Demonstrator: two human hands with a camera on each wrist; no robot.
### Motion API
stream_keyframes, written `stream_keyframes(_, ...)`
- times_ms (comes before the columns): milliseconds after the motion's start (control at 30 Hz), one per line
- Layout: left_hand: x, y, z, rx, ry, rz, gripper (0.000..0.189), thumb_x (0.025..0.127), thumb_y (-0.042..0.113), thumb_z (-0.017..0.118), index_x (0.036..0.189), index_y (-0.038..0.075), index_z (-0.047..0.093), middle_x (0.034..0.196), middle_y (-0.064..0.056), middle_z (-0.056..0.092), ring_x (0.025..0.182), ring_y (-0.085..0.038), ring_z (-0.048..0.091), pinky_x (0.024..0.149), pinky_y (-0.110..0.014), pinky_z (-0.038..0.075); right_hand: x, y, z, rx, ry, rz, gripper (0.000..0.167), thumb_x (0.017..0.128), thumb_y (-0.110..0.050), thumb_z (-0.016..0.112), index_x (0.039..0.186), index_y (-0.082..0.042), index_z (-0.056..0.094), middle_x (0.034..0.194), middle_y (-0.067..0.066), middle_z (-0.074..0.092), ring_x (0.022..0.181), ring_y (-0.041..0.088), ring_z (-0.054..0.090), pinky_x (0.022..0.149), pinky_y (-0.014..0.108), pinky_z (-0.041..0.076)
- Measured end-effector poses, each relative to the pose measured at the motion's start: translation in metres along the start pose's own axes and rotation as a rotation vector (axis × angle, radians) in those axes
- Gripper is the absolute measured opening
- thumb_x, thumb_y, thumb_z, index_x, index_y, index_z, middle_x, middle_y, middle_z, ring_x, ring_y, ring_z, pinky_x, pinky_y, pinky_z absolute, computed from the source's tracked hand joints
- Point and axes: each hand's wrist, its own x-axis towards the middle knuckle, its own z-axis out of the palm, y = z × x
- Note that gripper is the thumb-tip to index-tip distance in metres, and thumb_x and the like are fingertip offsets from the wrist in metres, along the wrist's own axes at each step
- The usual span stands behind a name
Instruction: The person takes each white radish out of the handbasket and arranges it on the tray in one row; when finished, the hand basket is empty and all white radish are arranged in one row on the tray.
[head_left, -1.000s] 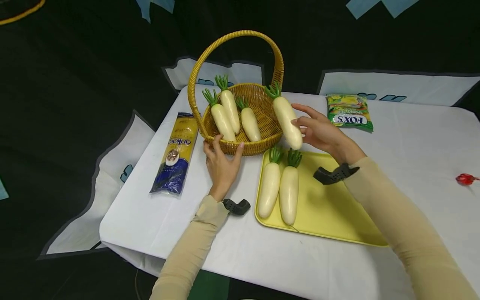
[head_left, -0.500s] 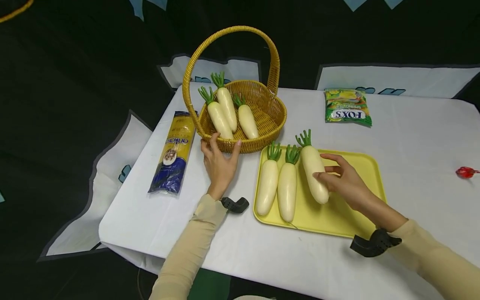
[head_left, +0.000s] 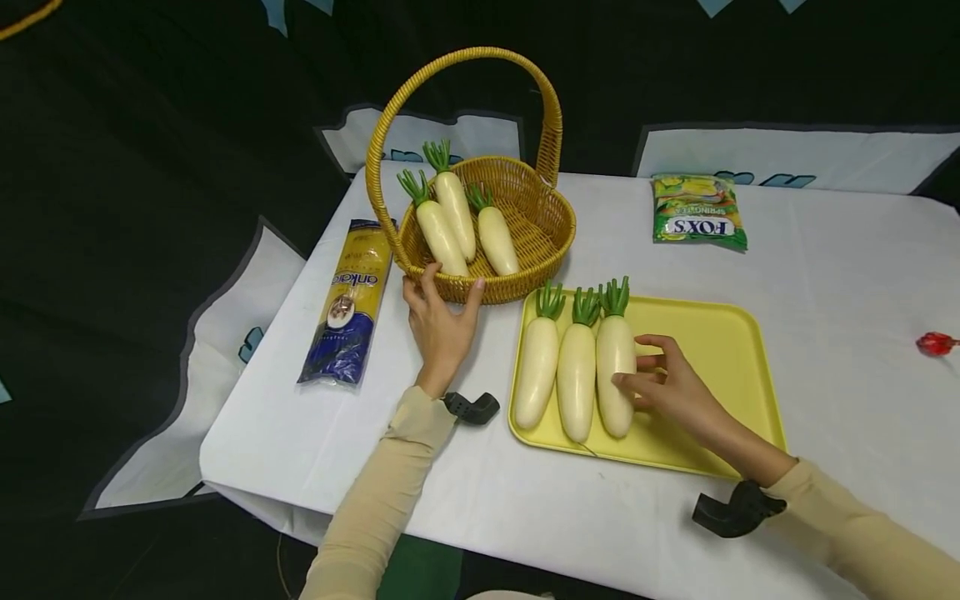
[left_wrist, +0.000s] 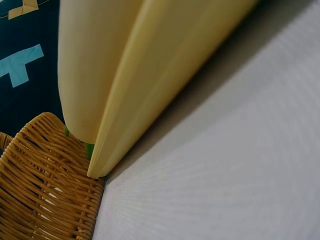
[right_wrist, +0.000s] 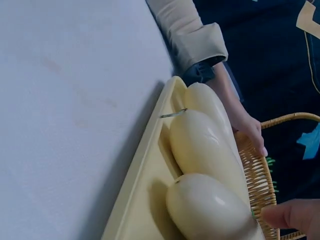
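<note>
My right hand (head_left: pixel 678 393) holds a white radish (head_left: pixel 615 354) with green leaf stubs, thumb on top and fingers along its right side. It lies on the yellow tray (head_left: pixel 712 342), right of a middle radish (head_left: pixel 577 383) and a left radish (head_left: pixel 537 375). In the right wrist view, the three blunt ends line up, with my thumb (right_wrist: pixel 295 215) at the nearest radish (right_wrist: pixel 210 207). My left hand (head_left: pixel 441 337) grips the front rim of a wicker basket (head_left: pixel 525 286), thumb and fingers spread along it. Three more radishes lie inside the basket, towards its left.
A blue and yellow pasta packet (head_left: pixel 347 304) lies left of the basket. Behind the tray sits a green FOX'S candy bag (head_left: pixel 697 211). A small red-wrapped sweet (head_left: pixel 936 343) is at the far right. The basket's tall handle (head_left: pixel 480 52) arches over it.
My right hand has carried the radish from beside the basket's right rim down onto the tray, alongside the other two. My left hand has stayed on the basket rim.
</note>
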Motion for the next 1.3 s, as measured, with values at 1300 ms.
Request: stream_keyframes(1300, -0.001, 0.003, -0.002, -0.010, -0.024, -0.021, 0.073, 0.078, 0.067, 0.048, 0.133, 0.023, 0.030, 0.146, -0.027, 0.007, 0.125, -0.048, 0.030, 0.098, -0.056, 0.027, 0.019, -0.032, 0.006, -0.079, 0.138, -0.219, 0.047, 0.092, -0.027, 0.051, 0.130, -0.002, 0.037, 0.116, 0.017, 0.050, 0.092, 0.012, 0.052, 0.075, 0.023, 0.047)
